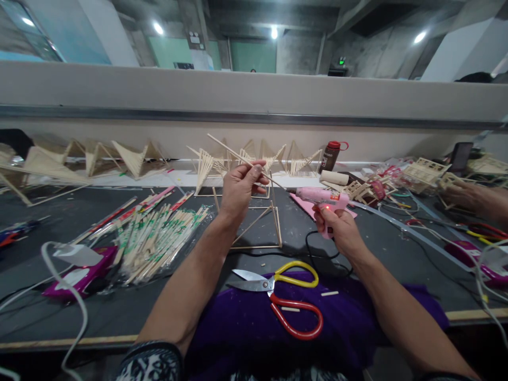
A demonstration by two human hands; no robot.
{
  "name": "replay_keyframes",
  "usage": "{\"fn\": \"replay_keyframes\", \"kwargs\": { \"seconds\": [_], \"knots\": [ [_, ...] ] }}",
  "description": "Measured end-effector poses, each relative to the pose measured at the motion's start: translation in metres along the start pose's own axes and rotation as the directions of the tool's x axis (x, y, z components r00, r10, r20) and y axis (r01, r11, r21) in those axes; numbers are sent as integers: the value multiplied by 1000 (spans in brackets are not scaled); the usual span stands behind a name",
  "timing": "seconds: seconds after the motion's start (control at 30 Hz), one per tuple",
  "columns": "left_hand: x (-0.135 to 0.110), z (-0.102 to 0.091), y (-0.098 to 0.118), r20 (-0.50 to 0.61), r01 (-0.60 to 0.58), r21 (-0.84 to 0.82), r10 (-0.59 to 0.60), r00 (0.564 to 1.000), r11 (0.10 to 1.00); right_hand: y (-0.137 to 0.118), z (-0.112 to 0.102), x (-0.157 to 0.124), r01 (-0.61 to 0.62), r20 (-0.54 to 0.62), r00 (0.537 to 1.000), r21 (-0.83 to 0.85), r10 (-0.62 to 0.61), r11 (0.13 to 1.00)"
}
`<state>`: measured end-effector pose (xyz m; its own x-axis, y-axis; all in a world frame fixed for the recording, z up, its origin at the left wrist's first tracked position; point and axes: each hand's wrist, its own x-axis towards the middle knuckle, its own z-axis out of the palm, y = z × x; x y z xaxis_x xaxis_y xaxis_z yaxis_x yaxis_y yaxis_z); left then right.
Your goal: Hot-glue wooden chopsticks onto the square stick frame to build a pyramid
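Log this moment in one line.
left hand: holds wooden stick; right hand: holds pink hot-glue gun, nozzle near stick; scissors: open, partly on purple cloth

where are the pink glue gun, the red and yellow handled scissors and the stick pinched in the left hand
Pink glue gun (322,197): head view, on the side of its body
Scissors (270,285): head view, by the pivot
Stick (230,150): head view, on its upper length

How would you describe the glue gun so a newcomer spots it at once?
Beyond the dark table, find the dark red-lidded bottle. In front of it, the right hand grips the glue gun, its nozzle toward the stick in the left hand. Unlike the plain pink sheet beside it, this pink tool has a small glowing red light.
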<state>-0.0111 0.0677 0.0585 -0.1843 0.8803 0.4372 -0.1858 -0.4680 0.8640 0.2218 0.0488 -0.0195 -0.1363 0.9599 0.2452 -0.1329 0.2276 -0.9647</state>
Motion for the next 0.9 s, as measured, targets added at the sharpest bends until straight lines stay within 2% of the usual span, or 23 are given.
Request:
{"fn": "replay_keyframes", "kwargs": {
  "seconds": [0.53,0.83,0.9],
  "knots": [
    [1,-1,0,-6,1,1,-1,1000,1000,2,0,-1,-10,6,1000,68,9,998],
    [4,-2,-1,14,-16,22,16,1000,1000,-9,-2,2,-80,-6,996,273,85,959],
    [4,-2,0,6,-19,33,19,1000,999,-10,-5,5,-109,22,994,330,108,938]
  ]
}}
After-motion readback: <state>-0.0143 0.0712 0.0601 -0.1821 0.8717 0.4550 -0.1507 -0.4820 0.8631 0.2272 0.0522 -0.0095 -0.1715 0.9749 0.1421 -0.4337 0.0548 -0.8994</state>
